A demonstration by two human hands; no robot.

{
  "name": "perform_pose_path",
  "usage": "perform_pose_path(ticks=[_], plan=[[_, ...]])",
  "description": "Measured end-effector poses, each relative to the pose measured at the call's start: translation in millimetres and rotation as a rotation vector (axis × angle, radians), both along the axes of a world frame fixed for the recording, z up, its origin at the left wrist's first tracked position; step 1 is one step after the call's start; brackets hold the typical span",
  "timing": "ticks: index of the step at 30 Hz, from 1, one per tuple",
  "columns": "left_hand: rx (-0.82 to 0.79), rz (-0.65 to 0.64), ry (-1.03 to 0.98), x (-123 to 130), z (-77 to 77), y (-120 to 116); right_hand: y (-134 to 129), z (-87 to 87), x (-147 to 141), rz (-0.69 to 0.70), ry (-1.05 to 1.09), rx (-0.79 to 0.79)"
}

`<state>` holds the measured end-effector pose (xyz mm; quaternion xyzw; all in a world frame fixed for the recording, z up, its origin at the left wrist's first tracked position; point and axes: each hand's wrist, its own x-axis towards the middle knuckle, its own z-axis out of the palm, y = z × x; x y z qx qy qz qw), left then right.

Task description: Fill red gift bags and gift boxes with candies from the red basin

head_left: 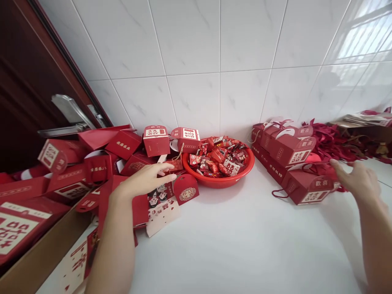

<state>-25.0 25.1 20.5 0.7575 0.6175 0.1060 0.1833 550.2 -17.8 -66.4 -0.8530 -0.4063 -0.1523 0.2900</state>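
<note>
My left hand [145, 177] reaches over the pile of red boxes at the left, thumb and fingers apart. Just beyond its fingertips is a rounded red box flap [186, 188] with a gold emblem. Below that hand lies a cream-and-red printed box [163, 214] with cartoon figures. My right hand [358, 181] is beside a red gift box [309, 188] with a white label, at the front of a stacked group. Its thumb stands apart from its fingers near the box's thin cord handle; whether they touch the cord is unclear. Between my hands, a red plastic basin [225, 182] holds wrapped candies [216, 157].
More red boxes [124, 143] are heaped at the left beside a cardboard edge [45, 245]. Dark red ribbons [327, 136] and a paper stack [366, 119] lie at the far right. The white tabletop [239, 245] meets a tiled wall [192, 98]; a door handle [65, 128] is at left.
</note>
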Motion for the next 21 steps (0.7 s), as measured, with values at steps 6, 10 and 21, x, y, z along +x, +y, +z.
perform_pose_path(ticks=[6, 10, 21], plan=[[0.045, -0.104, 0.137, 8.6, -15.6, 9.2, 2.1, 46.3, -83.1, 0.203, 0.141, 0.391], [0.057, -0.147, 0.084, 13.6, -21.4, 9.7, 7.2, 60.7, -139.7, 0.643, 0.19, 0.474], [-0.139, -0.338, 0.025, 52.7, -20.9, -42.6, 7.7, 49.1, -276.9, 1.636, 0.068, -0.297]])
